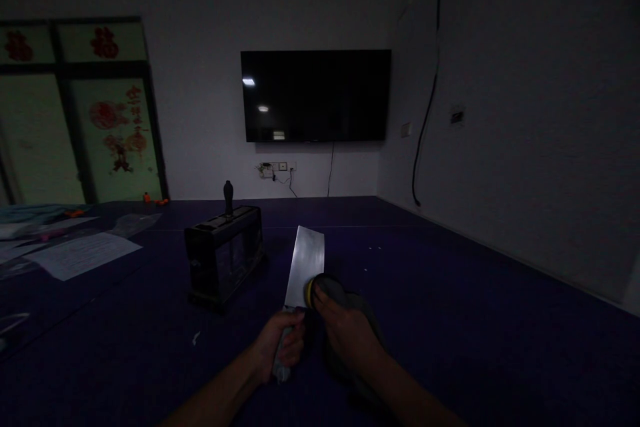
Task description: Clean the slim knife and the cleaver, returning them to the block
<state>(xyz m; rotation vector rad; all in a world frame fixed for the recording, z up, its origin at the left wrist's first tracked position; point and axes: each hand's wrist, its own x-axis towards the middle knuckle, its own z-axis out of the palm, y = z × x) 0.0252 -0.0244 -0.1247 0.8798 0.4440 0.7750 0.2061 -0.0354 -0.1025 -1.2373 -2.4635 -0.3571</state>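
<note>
My left hand (283, 341) is closed round the handle of a broad steel cleaver (304, 265), whose blade points up and away from me. My right hand (345, 330) is closed on a grey cloth (367, 320) with a yellow pad (311, 291) at its tip, and presses that pad against the lower right edge of the blade. Both hands hover just above a dark purple table (450, 320). A black knife block (223, 255) stands on the table just left of the blade, with one dark knife handle (229, 197) sticking up from it.
Sheets of paper (83, 253) and clear plastic lie at the table's left. A dark television (316, 95) hangs on the far wall above a socket with cables. A decorated window (80, 110) is at the left. The room is dim.
</note>
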